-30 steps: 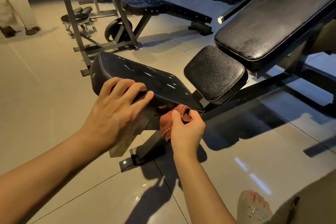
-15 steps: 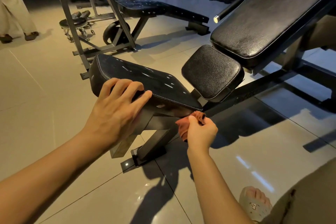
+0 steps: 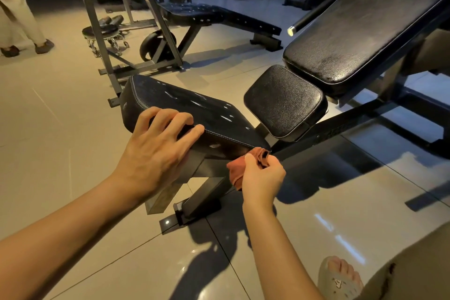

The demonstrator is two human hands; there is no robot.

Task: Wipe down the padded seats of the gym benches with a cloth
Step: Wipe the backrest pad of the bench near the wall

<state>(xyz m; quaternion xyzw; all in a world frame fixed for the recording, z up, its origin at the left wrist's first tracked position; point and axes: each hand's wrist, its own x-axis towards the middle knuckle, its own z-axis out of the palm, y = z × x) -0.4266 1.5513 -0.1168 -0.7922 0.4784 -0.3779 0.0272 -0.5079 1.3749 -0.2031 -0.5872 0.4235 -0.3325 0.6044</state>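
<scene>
Here, your left grip point(image 3: 155, 153) rests loose-fingered on the seat pad point(image 3: 194, 109); your right grip point(image 3: 263, 178) pinches the cloth point(image 3: 237, 170).

The left hand point(image 3: 155, 153) lay extended from the lower left, fingers spread and lightly arched (thumb pointing right). The right hand point(image 3: 263, 178), near the frame's centre, pinched a cloth point(image 3: 235, 170) between thumb and curled fingers.
</scene>
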